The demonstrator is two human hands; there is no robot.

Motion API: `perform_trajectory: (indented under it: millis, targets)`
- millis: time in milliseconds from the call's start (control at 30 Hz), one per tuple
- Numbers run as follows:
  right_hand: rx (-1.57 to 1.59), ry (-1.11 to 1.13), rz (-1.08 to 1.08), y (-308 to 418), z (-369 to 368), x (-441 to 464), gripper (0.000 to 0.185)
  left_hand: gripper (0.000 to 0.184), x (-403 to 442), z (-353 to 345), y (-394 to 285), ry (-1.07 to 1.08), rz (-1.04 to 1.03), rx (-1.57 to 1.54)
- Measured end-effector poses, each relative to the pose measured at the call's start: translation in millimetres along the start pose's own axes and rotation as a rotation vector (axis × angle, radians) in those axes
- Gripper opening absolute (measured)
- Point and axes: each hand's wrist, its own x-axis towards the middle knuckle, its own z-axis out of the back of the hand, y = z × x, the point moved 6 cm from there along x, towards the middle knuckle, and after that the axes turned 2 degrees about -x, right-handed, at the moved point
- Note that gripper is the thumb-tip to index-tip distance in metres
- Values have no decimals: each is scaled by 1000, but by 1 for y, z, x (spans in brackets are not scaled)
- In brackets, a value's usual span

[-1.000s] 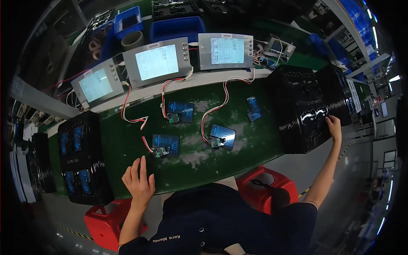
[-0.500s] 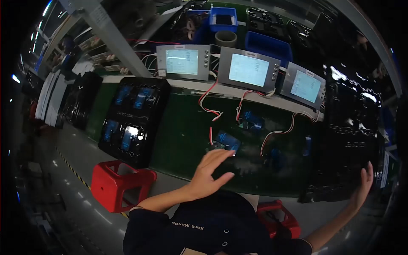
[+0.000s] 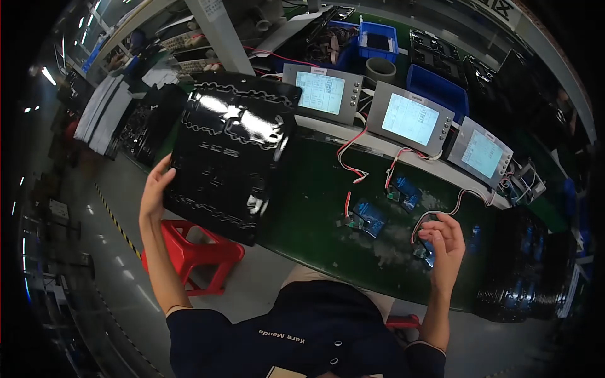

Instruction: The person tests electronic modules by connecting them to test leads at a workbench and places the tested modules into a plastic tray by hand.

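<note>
My left hand (image 3: 156,188) grips the left edge of a large glossy black tray (image 3: 220,170) at the left of the green table, thumb on top. No blue part shows in this tray. My right hand (image 3: 445,249) is held over the right-hand blue module (image 3: 430,257), partly covering it, with loosely curled fingers and nothing visible in them. Two more blue modules, one in the middle (image 3: 370,218) and one behind it (image 3: 406,192), lie on the table beside small green boards and red and white wires.
Three lit meters, left (image 3: 321,93), middle (image 3: 409,118) and right (image 3: 481,152), stand along the table's back. A stack of black trays (image 3: 520,264) is at the right. A red stool (image 3: 195,255) is below the left edge. Blue bins (image 3: 377,41) stand behind.
The black tray now covers the left spot where a tray with blue modules showed. My left hand has moved left to its edge; my right hand has left the right stack. The view has shifted.
</note>
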Motion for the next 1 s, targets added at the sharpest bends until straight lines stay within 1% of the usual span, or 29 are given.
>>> perform_trajectory:
  millis: [67, 100, 167, 200, 233, 300, 333, 367, 400, 433, 467, 533, 567, 600, 667, 733, 767, 867, 1000]
  targets:
    - [9, 16, -35, -6, -5, -1, 31, 50, 20, 39, 5, 32, 102, 64]
    - [17, 31, -69, -9, -8, -2, 29, 50, 31, 55, 10, 33, 100, 67]
    - [16, 37, -86, -9, -13, -3, 29, 53, 51, 81, 30, -53, 222, 358]
    - [13, 61, -69, -7, -15, -3, 28, 58, 60, 83, 32, -47, 127, 653]
    - [9, 84, -53, -4, -17, -2, 28, 61, 60, 64, 22, -168, -68, 874]
    - [-194, 75, 15, 12, -12, 1, 24, 59, 45, 0, 6, -186, -385, 1107]
    - [-366, 32, 142, 36, -13, 3, 21, 60, 39, -31, 9, -82, -382, 1041]
    - [-648, 86, 413, 73, -23, 6, 24, 66, 29, -63, 17, -18, -365, 1248]
    - [-836, 88, 631, 104, -36, 5, 28, 72, 20, -92, 23, 80, -302, 1288]
    - [-978, 103, 826, 134, -54, 2, 32, 76, 13, -115, 31, 143, -285, 1320]
    - [-1101, 194, 959, 158, -74, -3, 34, 78, 8, -129, 39, 149, -328, 1380]
    - [-1175, 401, 1070, 175, -97, -19, 34, 79, 5, -140, 44, 169, -353, 1369]
    - [-1156, 501, 1092, 176, -103, -30, 33, 80, 4, -145, 45, 159, -381, 1357]
    - [-1122, 567, 1088, 172, -105, -38, 33, 80, 6, -146, 57, 96, -402, 1417]
    - [-1056, 643, 1048, 153, -101, -55, 33, 80, -4, -156, 48, 200, -376, 1346]
    - [-1022, 664, 1022, 143, -95, -66, 33, 80, -8, -160, 51, 158, -399, 1409]
    - [-1005, 674, 1008, 138, -93, -69, 32, 78, -8, -160, 51, 168, -366, 1401]
    - [-976, 688, 964, 131, -87, -72, 32, 74, -8, -161, 49, 164, -386, 1370]
    - [-961, 688, 925, 124, -80, -77, 31, 73, -9, -159, 49, 146, -377, 1355]
